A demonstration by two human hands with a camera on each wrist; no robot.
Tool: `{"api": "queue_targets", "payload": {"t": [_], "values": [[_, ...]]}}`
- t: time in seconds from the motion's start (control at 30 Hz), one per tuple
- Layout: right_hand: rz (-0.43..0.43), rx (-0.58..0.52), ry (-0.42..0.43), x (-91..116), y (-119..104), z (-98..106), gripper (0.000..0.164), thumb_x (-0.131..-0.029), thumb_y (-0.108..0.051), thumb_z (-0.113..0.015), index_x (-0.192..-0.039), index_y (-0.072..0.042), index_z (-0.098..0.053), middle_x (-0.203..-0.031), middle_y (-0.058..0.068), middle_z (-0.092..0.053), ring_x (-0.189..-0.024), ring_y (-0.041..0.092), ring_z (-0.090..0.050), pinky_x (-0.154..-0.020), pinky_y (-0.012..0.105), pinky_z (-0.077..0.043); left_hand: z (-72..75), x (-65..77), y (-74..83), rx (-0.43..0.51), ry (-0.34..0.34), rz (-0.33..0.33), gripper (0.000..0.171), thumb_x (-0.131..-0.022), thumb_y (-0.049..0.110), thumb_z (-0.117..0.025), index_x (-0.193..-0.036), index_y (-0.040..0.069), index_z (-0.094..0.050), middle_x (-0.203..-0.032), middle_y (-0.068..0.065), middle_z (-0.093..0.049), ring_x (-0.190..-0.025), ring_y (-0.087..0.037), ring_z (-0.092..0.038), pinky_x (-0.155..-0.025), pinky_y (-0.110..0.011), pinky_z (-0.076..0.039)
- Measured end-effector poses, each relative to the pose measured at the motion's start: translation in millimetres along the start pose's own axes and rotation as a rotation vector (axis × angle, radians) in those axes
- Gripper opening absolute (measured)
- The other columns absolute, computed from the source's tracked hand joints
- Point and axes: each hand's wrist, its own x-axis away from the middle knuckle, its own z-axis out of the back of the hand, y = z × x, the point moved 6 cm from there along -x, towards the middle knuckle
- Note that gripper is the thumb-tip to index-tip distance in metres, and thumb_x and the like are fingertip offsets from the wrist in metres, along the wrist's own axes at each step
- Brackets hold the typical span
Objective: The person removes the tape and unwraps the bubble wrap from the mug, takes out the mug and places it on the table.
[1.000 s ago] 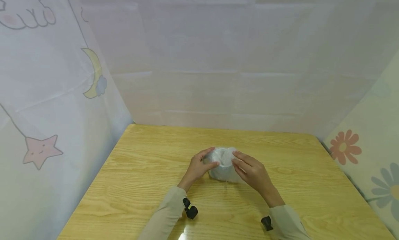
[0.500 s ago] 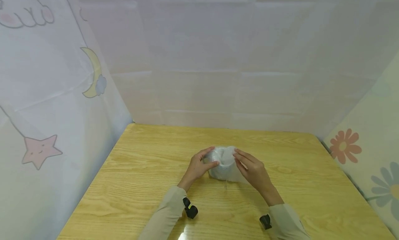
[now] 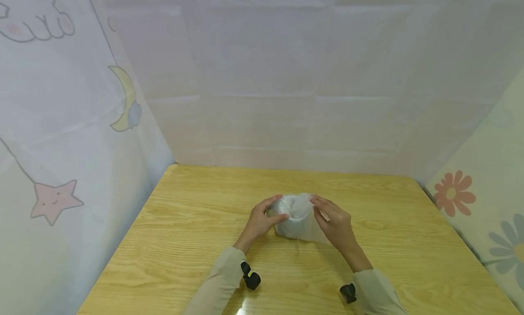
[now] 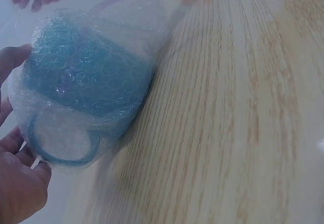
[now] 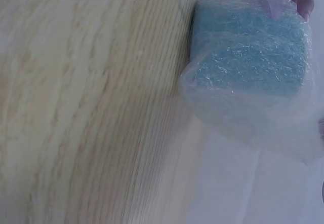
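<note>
A teal mug (image 4: 86,77) stands on the table wrapped in clear bubble wrap (image 3: 303,208), its handle (image 4: 95,144) showing through the film in the left wrist view. My left hand (image 3: 259,220) holds the wrapped mug from the left, thumb at the near upper rim and fingers round the far side. At the right, my right hand (image 3: 337,222) pinches the loose edge of the wrap between thumb and fingertips, and the film spreads out from the mug toward it. A pale lilac strip (image 5: 273,3) lies against the wrap in the right wrist view.
The wood-grain table (image 3: 184,242) extends round the mug on all sides. White cloth (image 3: 262,78) hangs behind it, and printed cloth panels (image 3: 53,201) stand along the left and right edges. Black wrist cameras (image 3: 251,278) sit at both cuffs.
My right hand has shifted slightly to the right, drawing the wrap's loose edge outward from the mug. The left hand keeps its hold and the mug stays in place.
</note>
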Motion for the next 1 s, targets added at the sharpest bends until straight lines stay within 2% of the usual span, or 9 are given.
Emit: {"api": "queue_targets", "payload": {"t": [0.23,0.43,0.67,1.0], "values": [[-0.144,-0.080,0.075,-5,5,8,0.047,-0.065,0.027,-0.073,-0.107,0.007,-0.070,-0.101,0.018,-0.070,-0.080,0.032,-0.069,-0.071,0.019,-0.053,0.1,0.2,0.2,-0.005,-0.008,0.002,0.057,-0.088,0.013,-0.074,-0.139,0.005,-0.052,-0.145,-0.016,-0.044,-0.136,-0.037,-0.034,-0.106,-0.056,-0.031],[-0.198,-0.150,0.127,-19,-8,17,0.043,-0.062,0.033,-0.070,-0.102,0.016,-0.067,-0.097,0.027,-0.068,-0.076,0.041,-0.067,-0.064,0.027,-0.056,0.9,0.5,0.6,-0.007,-0.006,-0.002,0.056,-0.088,0.013,-0.074,-0.139,0.005,-0.053,-0.145,-0.016,-0.044,-0.135,-0.038,-0.034,-0.106,-0.056,-0.031],[-0.296,-0.228,0.144,-22,-10,21,0.038,-0.065,0.034,-0.067,-0.101,0.021,-0.064,-0.096,0.033,-0.065,-0.077,0.048,-0.064,-0.067,0.026,-0.056,0.5,0.9,1.0,0.006,-0.016,0.001,0.057,-0.088,0.014,-0.073,-0.140,0.004,-0.051,-0.146,-0.018,-0.042,-0.136,-0.038,-0.033,-0.105,-0.057,-0.032],[-0.433,-0.244,0.179,-14,3,23,0.035,-0.071,0.027,-0.069,-0.105,0.019,-0.064,-0.102,0.031,-0.066,-0.086,0.040,-0.067,-0.069,0.025,-0.055,0.5,0.7,2.6,0.024,-0.013,0.011,0.058,-0.088,0.014,-0.074,-0.140,0.004,-0.051,-0.146,-0.017,-0.042,-0.136,-0.039,-0.033,-0.105,-0.057,-0.031]]}}
